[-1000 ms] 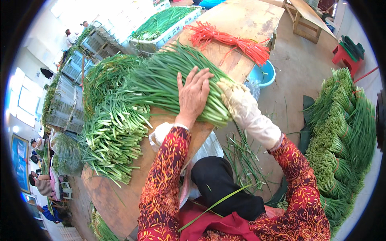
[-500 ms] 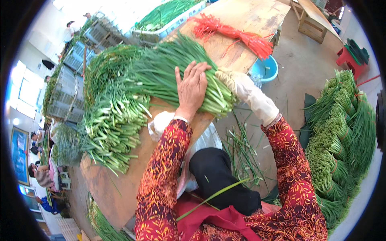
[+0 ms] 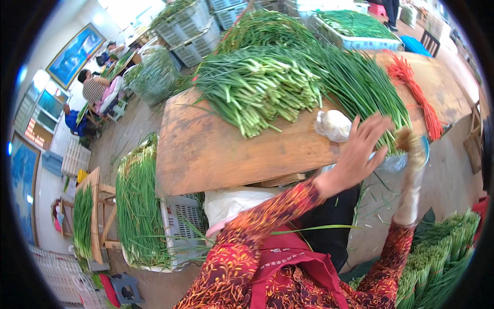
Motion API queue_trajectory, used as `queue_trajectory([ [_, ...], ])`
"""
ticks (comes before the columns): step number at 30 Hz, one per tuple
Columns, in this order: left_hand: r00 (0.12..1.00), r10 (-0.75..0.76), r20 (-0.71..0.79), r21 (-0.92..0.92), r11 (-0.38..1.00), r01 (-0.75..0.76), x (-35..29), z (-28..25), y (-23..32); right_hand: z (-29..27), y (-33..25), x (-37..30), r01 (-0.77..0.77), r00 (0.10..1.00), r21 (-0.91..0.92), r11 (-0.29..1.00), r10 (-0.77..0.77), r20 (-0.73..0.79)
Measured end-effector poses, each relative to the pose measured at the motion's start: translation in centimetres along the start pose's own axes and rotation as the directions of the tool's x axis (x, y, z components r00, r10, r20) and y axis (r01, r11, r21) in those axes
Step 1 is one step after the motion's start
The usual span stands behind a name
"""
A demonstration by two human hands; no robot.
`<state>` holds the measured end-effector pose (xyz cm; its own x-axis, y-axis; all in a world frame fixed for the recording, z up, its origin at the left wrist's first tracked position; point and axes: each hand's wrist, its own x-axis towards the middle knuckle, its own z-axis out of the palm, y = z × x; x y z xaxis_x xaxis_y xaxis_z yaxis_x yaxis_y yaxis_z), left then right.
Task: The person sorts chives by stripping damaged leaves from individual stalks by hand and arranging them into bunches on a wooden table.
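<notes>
Beyond the fingertips of both hands, a broad wooden table point(image 3: 216, 149) carries the work: it stands at waist level so the greens can be sorted standing. Farthest from the fingers lies a big heap of cut green stalks point(image 3: 257, 87), cut ends facing the near edge, likely so they can be pulled off evenly. Just past the fingertips, a long bundle of chives point(image 3: 360, 87) fans away across the board, its lower ends near the table's right edge and just beside both hands. A bunch of orange-red ties point(image 3: 419, 98) lies farther right, within reach for binding. Close by the left thumb sits a crumpled whitish bag point(image 3: 333, 125). The left hand point(image 3: 360, 154) is bare, fingers spread and lifted, holding nothing, hovering just short of the chive ends. The right hand point(image 3: 411, 149), in a pale glove, is blurred; whether its fingers grip anything I cannot tell.
</notes>
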<state>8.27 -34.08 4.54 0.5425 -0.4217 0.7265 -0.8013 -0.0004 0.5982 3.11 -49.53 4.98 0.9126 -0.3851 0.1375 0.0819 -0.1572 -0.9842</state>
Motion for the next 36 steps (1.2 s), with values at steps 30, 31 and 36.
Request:
queue_trajectory([
  [30,0.421,-0.907,0.0,-0.904,0.179,0.387,-12.8,-24.1,-10.7,33.6,-0.7,-4.7,0.331,0.83,-0.68,0.654,0.141,0.54],
  [31,0.452,-0.891,-0.03,-0.862,0.252,0.44,-13.4,-24.8,-10.4,33.0,-1.3,-4.6,0.435,0.713,-0.647,0.626,0.2,0.672],
  [36,0.348,-0.935,0.063,-0.821,0.15,0.551,-13.4,-25.5,-9.6,29.0,-7.4,-2.3,0.01,0.655,-0.48,0.877,0.357,0.666],
])
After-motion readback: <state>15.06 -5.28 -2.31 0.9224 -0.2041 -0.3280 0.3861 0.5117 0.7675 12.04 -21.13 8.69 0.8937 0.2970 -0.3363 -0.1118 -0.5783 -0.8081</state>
